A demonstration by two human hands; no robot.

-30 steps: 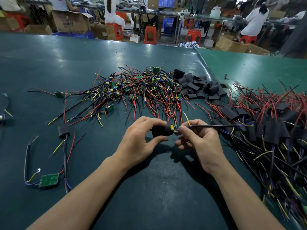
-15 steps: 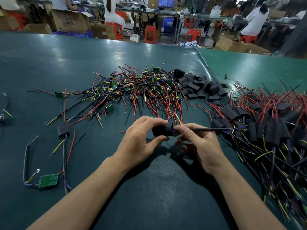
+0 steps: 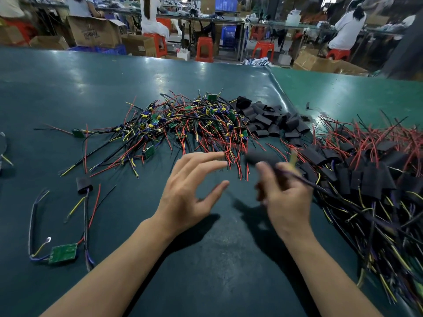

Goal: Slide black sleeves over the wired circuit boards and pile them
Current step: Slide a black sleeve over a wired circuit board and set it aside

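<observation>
**Sleeved board in the right hand, ready for the pile**

The right hand [image 3: 286, 193] holds a sleeved board [image 3: 259, 157] by its wires; the fingers curl around the wire bundle, and the black sleeve sticks out above the thumb. The hand is blurred, so the exact grip is not clear. It sits just beside the pile [image 3: 370, 179] of finished pieces on the right of the desk [image 3: 91, 88], so I judge this piece is on its way there.

The left hand [image 3: 190, 193] is wide, with fingers spread and nothing in it. It hovers near the bare boards [image 3: 194, 124], which lie in a tangle of red, yellow and black wires in the middle. This is probably the place for the next pick.

Loose sleeves [image 3: 272, 122] lie in a heap between the bare boards and the pile, within reach of both hands.

On the left lie a lone board [image 3: 63, 252] with wires and one sleeved piece [image 3: 83, 184], well apart from the rest. The long wires of the tangle reach toward the hands and can catch on the fingers. Behind the desk, people sit on red stools [image 3: 204, 49] beside cardboard boxes [image 3: 96, 30].
</observation>
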